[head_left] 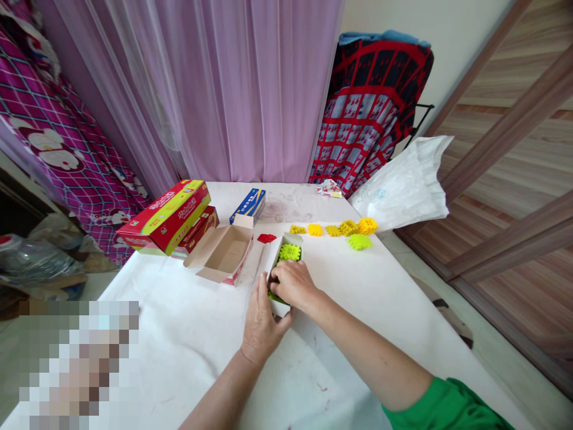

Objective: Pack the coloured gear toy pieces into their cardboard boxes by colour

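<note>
A small white open box (281, 308) lies on the table with lime-green toothed pieces (289, 252) inside. My left hand (262, 322) grips the near end of this box, thumb on one side and fingers along the other. My right hand (293, 285) reaches into the box from the right, its fingers bent down over the green pieces; the fingertips are partly hidden. Yellow toothed pieces (348, 227) form a row to the right, and one lime-green piece (360, 241) lies in front of them. A red piece (267, 237) is just left of the box.
An open, empty carton (229, 251) stands left of the hands. Behind it are a red-and-yellow box (165, 216), a smaller red box (197, 232) and a blue box (248, 206). A white bag (403, 185) hangs over the table's right back edge, near a crumpled wrapper (329, 188).
</note>
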Motion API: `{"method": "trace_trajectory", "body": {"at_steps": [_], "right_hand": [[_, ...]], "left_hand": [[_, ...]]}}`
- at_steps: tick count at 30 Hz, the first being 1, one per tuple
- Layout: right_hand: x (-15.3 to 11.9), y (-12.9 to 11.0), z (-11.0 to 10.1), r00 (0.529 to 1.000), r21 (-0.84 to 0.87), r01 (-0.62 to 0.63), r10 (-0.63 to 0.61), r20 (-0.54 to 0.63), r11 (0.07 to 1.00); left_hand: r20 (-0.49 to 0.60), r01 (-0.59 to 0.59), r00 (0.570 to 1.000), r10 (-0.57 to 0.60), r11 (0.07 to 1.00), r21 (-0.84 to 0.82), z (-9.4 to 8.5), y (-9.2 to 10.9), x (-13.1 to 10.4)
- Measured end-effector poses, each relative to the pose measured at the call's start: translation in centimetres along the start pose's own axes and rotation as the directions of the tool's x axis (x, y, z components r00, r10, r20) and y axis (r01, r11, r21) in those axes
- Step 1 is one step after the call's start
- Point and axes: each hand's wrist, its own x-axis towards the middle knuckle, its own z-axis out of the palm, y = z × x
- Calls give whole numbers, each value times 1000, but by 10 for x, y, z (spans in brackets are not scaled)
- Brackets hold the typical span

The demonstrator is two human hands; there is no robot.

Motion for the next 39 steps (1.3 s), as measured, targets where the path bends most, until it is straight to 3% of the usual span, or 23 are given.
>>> {"method": "trace_trajectory", "body": {"at_steps": [9,20,26,30,34,39], "right_hand": [[-2,3,2,998,8,43,-42,-42,999],[5,29,-10,971,244,85,-25,-239,966],[1,34,-10,958,297,114,-25,-287,948],[-21,39,-3,965,245,123,-58,-254,962],[-44,48,-10,975,134,75,-45,-216,988],[-43,43,-22,983,81,130,-117,-143,988]], "left_hand": [[0,-18,1000,18,999,26,0,1,1],[-1,7,1000,-7,1000,13,-1,2,1],[3,7,1000,-7,1000,28,-1,2,1],[-5,-3,1000,3,1000,28,-1,3,1],[12,5,1000,-5,1000,24,-3,4,1],[-11,-18,1000,18,999,36,-3,4,0]]}}
